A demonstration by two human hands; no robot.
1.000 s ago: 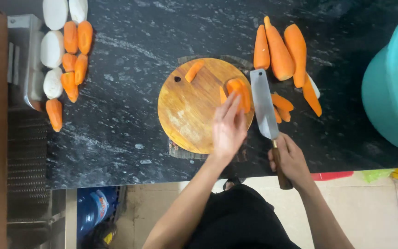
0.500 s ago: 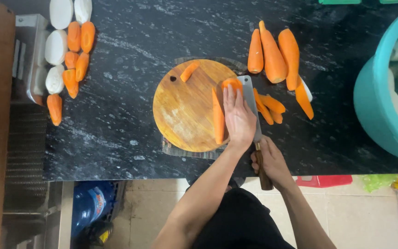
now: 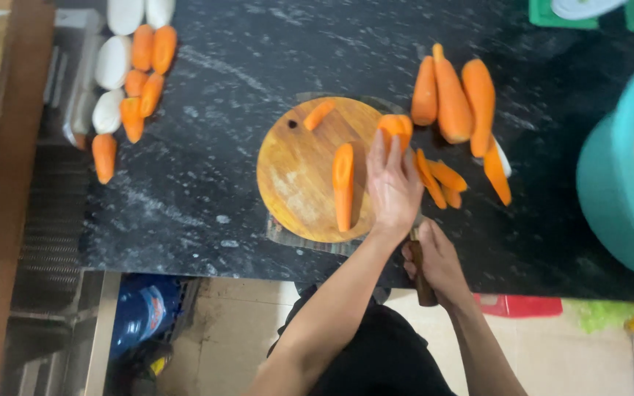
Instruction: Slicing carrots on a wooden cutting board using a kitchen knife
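A round wooden cutting board (image 3: 295,176) lies on the black speckled counter. A long carrot half (image 3: 343,187) rests on it beside a small carrot piece (image 3: 318,115). My left hand (image 3: 392,183) lies flat with fingers stretched, pressing down over the knife blade and touching a carrot chunk (image 3: 395,127) at the board's right edge. My right hand (image 3: 434,260) is closed around the dark wooden knife handle (image 3: 423,282) at the counter's near edge. The blade is hidden under my left hand.
Three whole carrots (image 3: 453,92) and several cut strips (image 3: 442,180) lie right of the board. A teal tub (image 3: 614,198) stands at the far right. Carrots and white radishes (image 3: 130,73) sit at the left, by a metal rack. A blue bottle (image 3: 141,315) stands below.
My left hand went from holding the carrot beside the blade to pressing flat on top of the blade. A long carrot half now lies split off on the board, left of my hand.
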